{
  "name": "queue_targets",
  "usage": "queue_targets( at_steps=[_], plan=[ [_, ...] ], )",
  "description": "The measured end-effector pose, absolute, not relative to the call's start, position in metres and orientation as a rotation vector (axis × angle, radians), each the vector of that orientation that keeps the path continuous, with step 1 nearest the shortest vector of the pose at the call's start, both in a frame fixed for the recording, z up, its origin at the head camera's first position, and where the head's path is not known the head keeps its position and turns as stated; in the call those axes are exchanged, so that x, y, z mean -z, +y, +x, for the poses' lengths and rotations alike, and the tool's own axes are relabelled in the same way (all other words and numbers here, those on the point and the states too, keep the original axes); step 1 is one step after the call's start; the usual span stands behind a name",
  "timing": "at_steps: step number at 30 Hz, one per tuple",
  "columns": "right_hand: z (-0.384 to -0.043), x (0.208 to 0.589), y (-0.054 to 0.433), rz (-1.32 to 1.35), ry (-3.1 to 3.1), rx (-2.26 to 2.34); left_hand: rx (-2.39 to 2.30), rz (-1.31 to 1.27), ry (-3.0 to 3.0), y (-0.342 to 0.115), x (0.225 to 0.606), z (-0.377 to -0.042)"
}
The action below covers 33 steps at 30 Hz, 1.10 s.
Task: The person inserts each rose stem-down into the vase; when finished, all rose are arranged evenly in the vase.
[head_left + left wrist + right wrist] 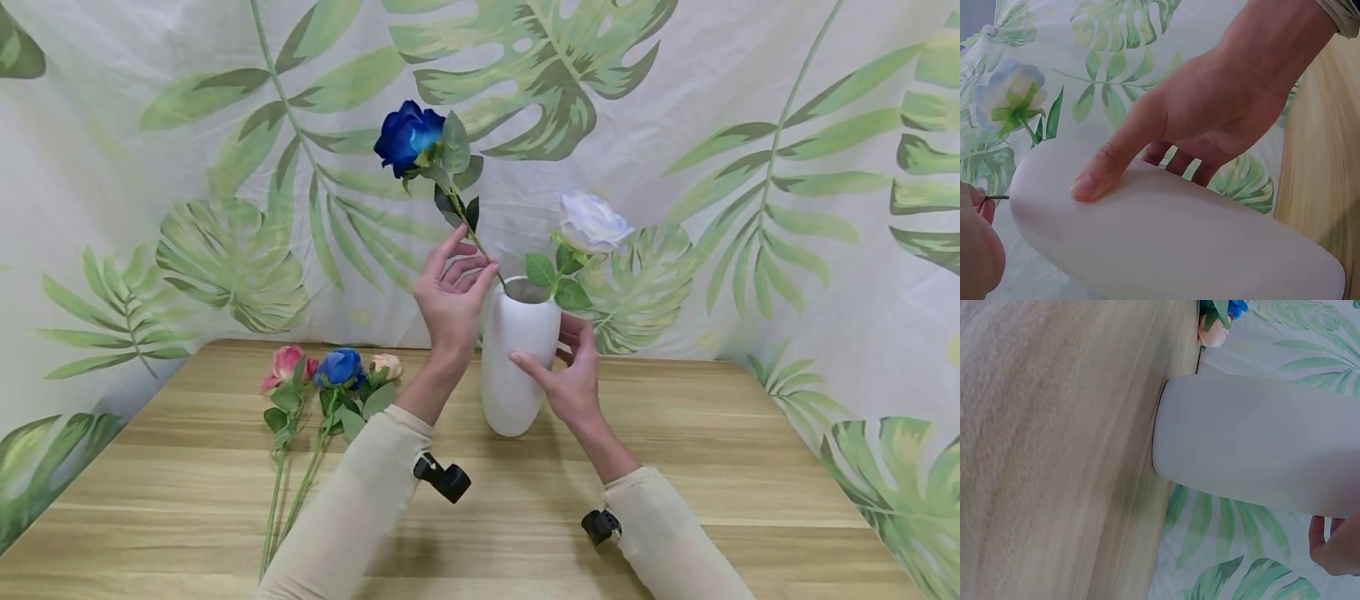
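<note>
A white vase stands upright on the wooden table, steadied at its right side by my right hand. The thumb lies across the front of the vase and the fingers reach behind it; the left wrist view shows this grip closely. My left hand pinches the stem of a dark blue rose just left of the vase mouth. That rose leans up and left, its lower stem at the rim. A pale white rose stands in the vase, leaning right, with green leaves at the rim.
Left of the vase lie a pink rose, another blue rose and a peach rose, stems toward the front of the table. A leaf-print cloth hangs behind the table.
</note>
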State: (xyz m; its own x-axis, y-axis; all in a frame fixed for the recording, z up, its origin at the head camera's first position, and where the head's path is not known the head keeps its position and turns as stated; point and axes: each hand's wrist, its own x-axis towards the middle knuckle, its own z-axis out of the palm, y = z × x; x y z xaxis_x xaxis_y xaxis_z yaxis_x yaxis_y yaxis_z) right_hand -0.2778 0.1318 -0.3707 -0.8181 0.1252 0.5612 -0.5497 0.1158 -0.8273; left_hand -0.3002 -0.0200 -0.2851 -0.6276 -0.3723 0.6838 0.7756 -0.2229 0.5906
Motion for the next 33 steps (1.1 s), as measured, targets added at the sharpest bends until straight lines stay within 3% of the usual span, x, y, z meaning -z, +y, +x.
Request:
queue_targets(
  at_steps=[33],
  plan=[
    [-0.276,0.371,0.131,0.404,-1.910,-1.760,1.707,-0.585,-1.462,-0.014,0.299,-0.299]
  ],
)
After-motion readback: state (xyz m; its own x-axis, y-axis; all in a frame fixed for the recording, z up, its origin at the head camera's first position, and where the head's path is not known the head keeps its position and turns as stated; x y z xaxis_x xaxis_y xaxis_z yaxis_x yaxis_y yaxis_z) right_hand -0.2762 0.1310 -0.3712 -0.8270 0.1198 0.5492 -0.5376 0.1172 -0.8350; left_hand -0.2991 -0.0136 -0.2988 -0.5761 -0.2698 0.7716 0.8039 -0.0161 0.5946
